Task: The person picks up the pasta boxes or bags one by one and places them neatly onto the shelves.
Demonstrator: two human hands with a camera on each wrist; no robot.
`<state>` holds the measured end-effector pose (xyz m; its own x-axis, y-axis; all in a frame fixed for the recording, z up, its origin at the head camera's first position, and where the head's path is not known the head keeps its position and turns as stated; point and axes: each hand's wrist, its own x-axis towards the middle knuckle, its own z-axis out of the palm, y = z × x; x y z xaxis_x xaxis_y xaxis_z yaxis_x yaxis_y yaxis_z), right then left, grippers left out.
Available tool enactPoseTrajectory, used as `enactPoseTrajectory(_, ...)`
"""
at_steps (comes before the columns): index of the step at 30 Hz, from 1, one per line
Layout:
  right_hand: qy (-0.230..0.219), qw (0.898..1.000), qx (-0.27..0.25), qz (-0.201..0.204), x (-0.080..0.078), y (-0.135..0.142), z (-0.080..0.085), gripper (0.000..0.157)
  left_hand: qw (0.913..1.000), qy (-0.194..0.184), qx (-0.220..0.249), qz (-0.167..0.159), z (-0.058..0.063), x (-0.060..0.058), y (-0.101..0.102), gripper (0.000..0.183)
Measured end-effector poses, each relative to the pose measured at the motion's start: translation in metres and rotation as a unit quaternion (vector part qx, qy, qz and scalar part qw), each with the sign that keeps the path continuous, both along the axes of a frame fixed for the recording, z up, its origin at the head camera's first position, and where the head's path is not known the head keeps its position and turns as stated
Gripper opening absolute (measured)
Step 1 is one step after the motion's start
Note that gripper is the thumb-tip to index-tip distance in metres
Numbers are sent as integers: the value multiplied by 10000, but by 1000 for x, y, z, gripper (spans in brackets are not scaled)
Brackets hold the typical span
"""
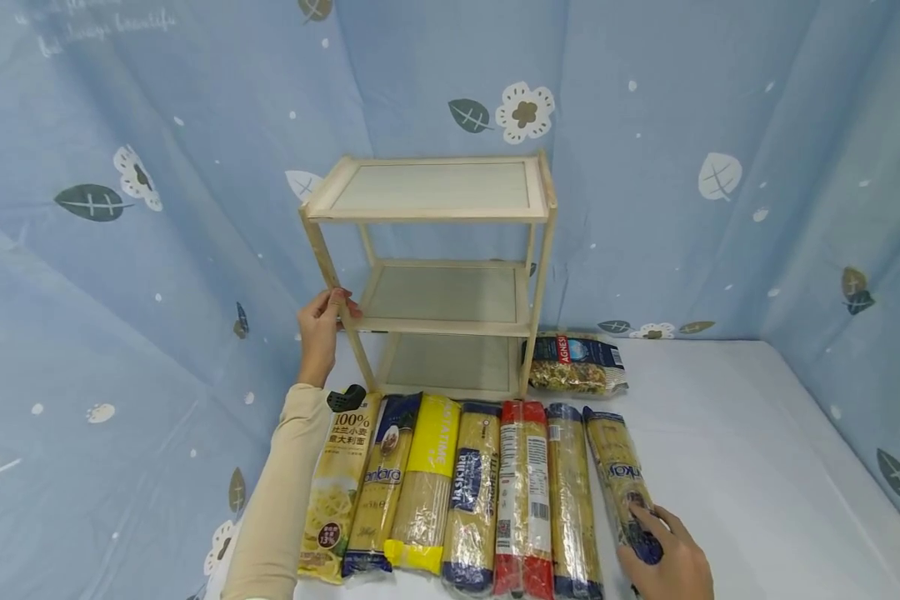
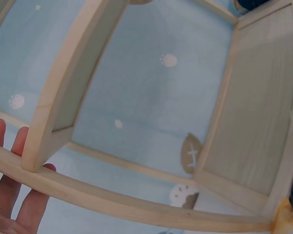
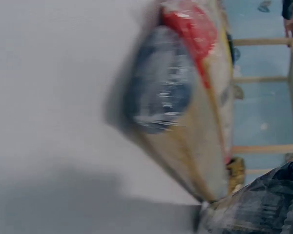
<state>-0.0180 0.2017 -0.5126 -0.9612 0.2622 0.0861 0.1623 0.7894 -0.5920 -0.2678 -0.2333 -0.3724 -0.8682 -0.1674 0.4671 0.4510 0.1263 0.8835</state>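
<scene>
My left hand (image 1: 320, 329) grips the left front post of a three-tier wooden shelf (image 1: 450, 327) at middle-board height. In the left wrist view, fingers (image 2: 30, 209) pass behind the shelf post (image 2: 136, 204). At the right end of a row of pasta packs, my right hand (image 1: 667, 554) holds the near end of a spaghetti pack (image 1: 618, 462) with a dark blue end. This pack lies slanted, its far end close to the neighbouring spaghetti pack (image 1: 572, 500). In the right wrist view, the held spaghetti pack (image 3: 259, 209) fills the lower right corner; the hand is out of sight there.
Several more long packs, among them a red-ended pack (image 1: 523, 500) and a yellow pack (image 1: 423, 483), lie side by side before the shelf. An Agnesi pasta bag (image 1: 576, 364) lies right of the shelf's foot. Blue patterned curtain (image 1: 645, 167) surrounds the white table (image 1: 765, 467).
</scene>
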Motion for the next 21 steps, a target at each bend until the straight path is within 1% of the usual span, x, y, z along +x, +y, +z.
enactPoseTrajectory(4, 102, 9999, -33, -14, 1, 2, 12, 46, 10000, 40, 0, -16, -1, 0, 0, 29)
enactPoseTrajectory(7, 325, 9995, -13, 17, 3, 4, 21, 46, 10000, 68, 13, -36, -2, 0, -1, 29)
enactPoseTrajectory(11, 834, 9965, -61, 22, 2, 4, 35, 46, 10000, 67, 30, -7, -3, 0, -2, 28)
enactPoseTrajectory(15, 1346, 9909, -67, 32, -4, 4, 52, 45, 10000, 51, 49, 34, -3, 0, -2, 28)
enactPoseTrajectory(21, 1928, 9806, -15, 356, -17, 9, 76, 46, 10000, 80, 4, -17, -1, 0, 0, 28)
